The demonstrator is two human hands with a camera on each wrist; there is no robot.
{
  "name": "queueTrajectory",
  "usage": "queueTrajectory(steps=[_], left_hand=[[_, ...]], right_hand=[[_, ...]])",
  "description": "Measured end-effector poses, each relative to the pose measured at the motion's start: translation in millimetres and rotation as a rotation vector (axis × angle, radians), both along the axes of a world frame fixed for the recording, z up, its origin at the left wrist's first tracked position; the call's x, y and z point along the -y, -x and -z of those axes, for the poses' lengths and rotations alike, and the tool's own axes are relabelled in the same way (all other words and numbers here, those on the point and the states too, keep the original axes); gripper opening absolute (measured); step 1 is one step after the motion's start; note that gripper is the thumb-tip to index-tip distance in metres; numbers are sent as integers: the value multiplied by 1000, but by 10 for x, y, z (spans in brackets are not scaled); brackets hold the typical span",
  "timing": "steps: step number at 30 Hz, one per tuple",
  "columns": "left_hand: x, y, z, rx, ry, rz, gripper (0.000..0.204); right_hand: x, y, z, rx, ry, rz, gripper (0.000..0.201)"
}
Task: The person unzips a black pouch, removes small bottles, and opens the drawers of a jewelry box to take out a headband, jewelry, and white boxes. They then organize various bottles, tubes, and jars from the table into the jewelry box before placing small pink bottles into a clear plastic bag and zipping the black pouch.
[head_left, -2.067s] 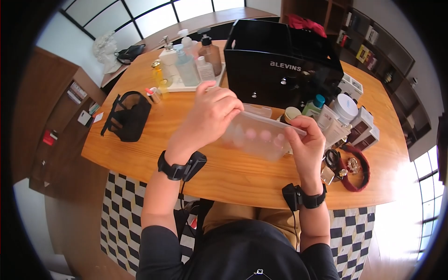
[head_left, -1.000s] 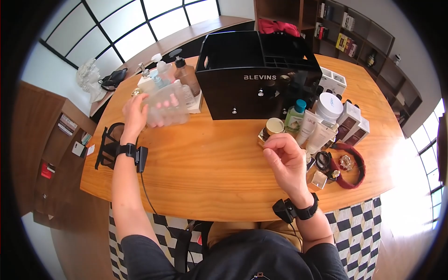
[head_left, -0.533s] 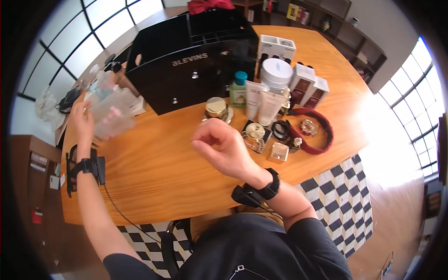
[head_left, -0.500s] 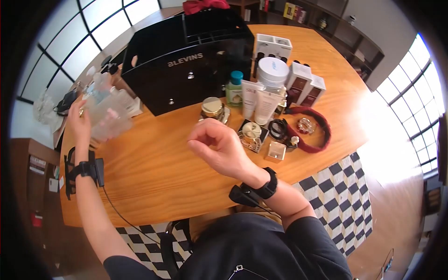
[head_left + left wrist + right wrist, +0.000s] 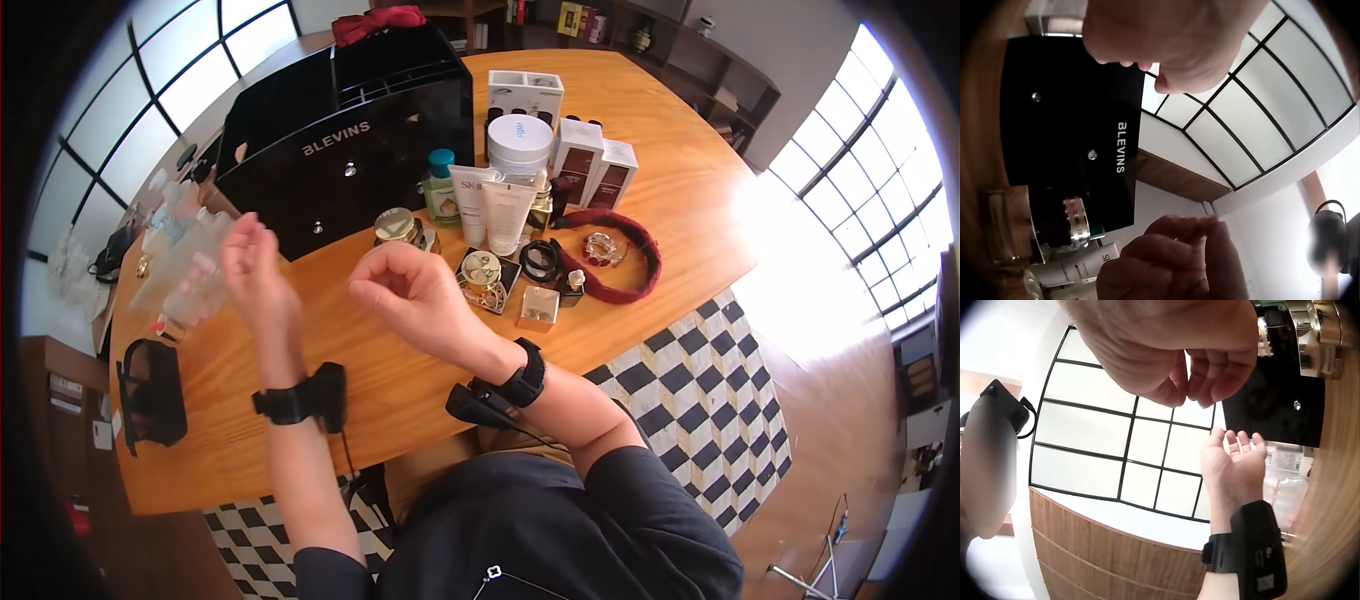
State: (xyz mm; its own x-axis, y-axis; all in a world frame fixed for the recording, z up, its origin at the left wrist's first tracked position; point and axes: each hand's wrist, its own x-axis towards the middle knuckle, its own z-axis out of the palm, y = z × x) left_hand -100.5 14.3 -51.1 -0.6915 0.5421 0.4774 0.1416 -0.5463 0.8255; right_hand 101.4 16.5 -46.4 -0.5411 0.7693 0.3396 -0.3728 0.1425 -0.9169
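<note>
My left hand (image 5: 258, 275) is raised over the left side of the table with nothing in it; the right wrist view shows its palm and spread fingers. Just left of it, in front of the pump bottles (image 5: 170, 225), a frosted clear plastic case (image 5: 200, 285) with pink pieces inside stands on the table. My right hand (image 5: 420, 305) hovers above the table's middle, its fingers loosely curled toward the thumb, and nothing shows between them. Past its fingers is a gold-lidded jar (image 5: 396, 224). The black BLEVINS box (image 5: 390, 140) stands behind both hands.
Right of the box crowd white tubes (image 5: 510, 215), a white-lidded jar (image 5: 520, 140), a green bottle (image 5: 441, 190) and brown-and-white boxes (image 5: 578, 160). A dark red headband (image 5: 648, 285) rings some jewellery. A black mesh bag (image 5: 155, 395) lies at the left edge.
The left hand carried the clear case leftward, let go of it by the bottles and came back right. The right hand let go of the case earlier. The head view has swung right.
</note>
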Motion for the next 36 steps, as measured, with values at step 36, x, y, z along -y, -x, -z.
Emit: queueTrajectory(steps=[36], left_hand=[[106, -270, 473, 68, 354, 337, 20]], right_hand=[[-2191, -3330, 800, -1134, 796, 555, 45]])
